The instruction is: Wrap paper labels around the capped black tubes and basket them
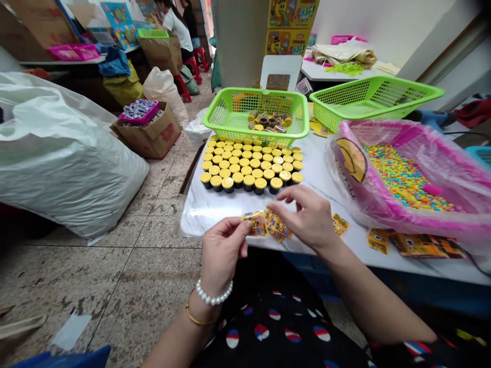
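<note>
My left hand [226, 240], with a pearl bracelet at the wrist, pinches a small yellow printed plastic label [256, 224] between thumb and fingertips. Just right of it, my right hand [307, 214] hovers over the table edge, its thumb and fingers curled close together near the label's upper edge. What they grip, if anything, is too small to make out. Under the right hand lie more printed labels [276, 226]. Beyond both hands stand rows of small dark jars with yellow lids [245, 163], packed upright side by side.
Behind the jars, a green basket [218, 120] holds several wrapped jars. Another green basket [378, 97] stands to its right. A pink plastic-lined basket [383, 199] contains colourful candy beads. Flat printed pieces [418, 245] lie in front. A large white sack [65, 153] rests at left; people sit behind.
</note>
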The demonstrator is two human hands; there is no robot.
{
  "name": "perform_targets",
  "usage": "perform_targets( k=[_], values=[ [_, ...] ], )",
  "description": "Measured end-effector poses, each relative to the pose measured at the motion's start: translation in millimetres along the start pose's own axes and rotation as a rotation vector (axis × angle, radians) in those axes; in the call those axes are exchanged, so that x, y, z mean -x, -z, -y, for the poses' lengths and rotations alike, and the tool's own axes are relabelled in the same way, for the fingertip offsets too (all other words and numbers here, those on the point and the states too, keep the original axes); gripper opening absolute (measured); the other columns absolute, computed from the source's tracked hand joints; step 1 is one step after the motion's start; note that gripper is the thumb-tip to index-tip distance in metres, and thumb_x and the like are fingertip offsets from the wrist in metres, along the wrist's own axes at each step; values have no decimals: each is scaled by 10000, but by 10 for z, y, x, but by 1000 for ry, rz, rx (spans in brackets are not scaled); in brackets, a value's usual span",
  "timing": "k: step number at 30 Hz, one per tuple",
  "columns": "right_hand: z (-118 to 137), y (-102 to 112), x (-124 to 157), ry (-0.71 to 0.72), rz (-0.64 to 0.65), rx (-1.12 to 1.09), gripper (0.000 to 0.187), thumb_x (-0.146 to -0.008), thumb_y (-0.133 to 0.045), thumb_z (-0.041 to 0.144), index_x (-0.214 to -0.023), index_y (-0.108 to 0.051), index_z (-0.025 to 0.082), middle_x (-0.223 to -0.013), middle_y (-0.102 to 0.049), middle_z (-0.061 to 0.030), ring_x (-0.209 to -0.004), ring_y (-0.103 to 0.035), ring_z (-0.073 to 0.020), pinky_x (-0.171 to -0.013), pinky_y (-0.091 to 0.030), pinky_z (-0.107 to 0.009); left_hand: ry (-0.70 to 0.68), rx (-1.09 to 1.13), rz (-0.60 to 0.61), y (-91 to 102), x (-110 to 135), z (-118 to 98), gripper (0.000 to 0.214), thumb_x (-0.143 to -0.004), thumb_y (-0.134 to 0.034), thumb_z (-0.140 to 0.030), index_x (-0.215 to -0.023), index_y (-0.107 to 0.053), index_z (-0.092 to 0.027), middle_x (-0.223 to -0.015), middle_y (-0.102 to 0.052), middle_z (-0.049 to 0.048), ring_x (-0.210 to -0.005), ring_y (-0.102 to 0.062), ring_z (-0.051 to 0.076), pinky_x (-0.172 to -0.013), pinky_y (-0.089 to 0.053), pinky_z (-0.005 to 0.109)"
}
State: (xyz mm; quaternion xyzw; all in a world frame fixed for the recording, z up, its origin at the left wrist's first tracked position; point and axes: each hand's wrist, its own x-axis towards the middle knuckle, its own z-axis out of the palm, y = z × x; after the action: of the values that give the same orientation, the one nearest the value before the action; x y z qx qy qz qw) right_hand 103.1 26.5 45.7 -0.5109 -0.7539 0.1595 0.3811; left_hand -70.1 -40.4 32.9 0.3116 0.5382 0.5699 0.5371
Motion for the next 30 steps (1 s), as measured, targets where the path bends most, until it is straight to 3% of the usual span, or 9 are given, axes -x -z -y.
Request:
perform_targets(
  k=[2, 6, 10, 16, 20, 23, 25, 28, 30],
  values=[
    [-75, -51, -138, -15, -87, 271, 272, -856, -669, 462, -853, -660, 190, -880, -686, -93, -809, -611, -236, -702, -436, -330, 104, 69, 48, 21, -12, -1, 276, -722, -796, -392, -739, -656, -155, -434, -502, -70, -316, -378, 32, -334, -232, 149],
    [-172, -236, -235, -73, 0, 551, 183, -881, -625, 368, -860, -628, 186, -906, -688, -101, -733, -603, -226, -578, -330, -305, 295, 165, 152, 54, -44, 32, 331, -678, -833, -377, -844, -689, -129, -494, -574, -41, -309, -405, 21, -310, -176, 123],
    [-164, -321, -195, -62, -11, 573, 109, -890, -572, 285, -901, -604, 181, -871, -694, -86, -731, -614, -221, -569, -292, -309, 342, 261, 175, 99, -94, 59, 338, -638, -866, -335, -808, -679, -111, -548, -607, -26, -316, -395, -1, -301, -150, 113],
    [-82, -274, -277, -93, 46, 574, 331, -904, -585, 443, -1084, -574, 166, -972, -697, -134, -744, -633, -258, -557, -283, -314, 406, 336, 160, 136, -147, -23, 347, -626, -868, -300, -783, -609, -130, -549, -568, -61, -323, -356, -14, -278, -141, 98],
    [-91, -263, -311, -91, 93, 601, 261, -884, -607, 379, -1023, -593, 159, -994, -686, -149, -720, -634, -255, -554, -324, -316, 408, 391, 180, 148, -168, -48, 342, -658, -846, -292, -843, -603, -136, -563, -560, -77, -305, -321, -20, -263, -169, 103],
    [-80, -204, -235, -71, -18, 327, 223, -828, -651, 328, -974, -601, 166, -966, -677, -119, -758, -628, -235, -623, -434, -329, 410, 413, 182, 159, -179, -48, 336, -672, -837, -281, -861, -606, -127, -553, -557, -77, -300, -319, -18, -260, -182, 104],
    [-27, -132, -147, -119, -69, -100, 282, -797, -692, 334, -1021, -607, 184, -954, -678, -81, -775, -633, -207, -684, -500, -330, 399, 423, 165, 160, -185, -49, 332, -680, -831, -271, -873, -609, -116, -569, -578, -65, -303, -331, -16, -259, -186, 103],
    [100, -47, -10, -329, 13, -805, 335, -801, -718, 398, -1068, -638, 213, -955, -698, -45, -770, -662, -173, -714, -557, -322, 368, 441, 115, 137, -192, -54, 339, -679, -831, -245, -897, -608, -114, -591, -600, -58, -310, -355, -14, -262, -190, 99],
    [174, -48, 60, -450, 81, -1073, 303, -779, -757, 403, -1006, -683, 216, -938, -713, -30, -791, -676, -157, -755, -566, -301, 356, 449, 105, 105, -194, -58, 338, -681, -830, -240, -903, -608, -114, -588, -599, -61, -308, -358, -15, -263, -184, 98]
  ],
)
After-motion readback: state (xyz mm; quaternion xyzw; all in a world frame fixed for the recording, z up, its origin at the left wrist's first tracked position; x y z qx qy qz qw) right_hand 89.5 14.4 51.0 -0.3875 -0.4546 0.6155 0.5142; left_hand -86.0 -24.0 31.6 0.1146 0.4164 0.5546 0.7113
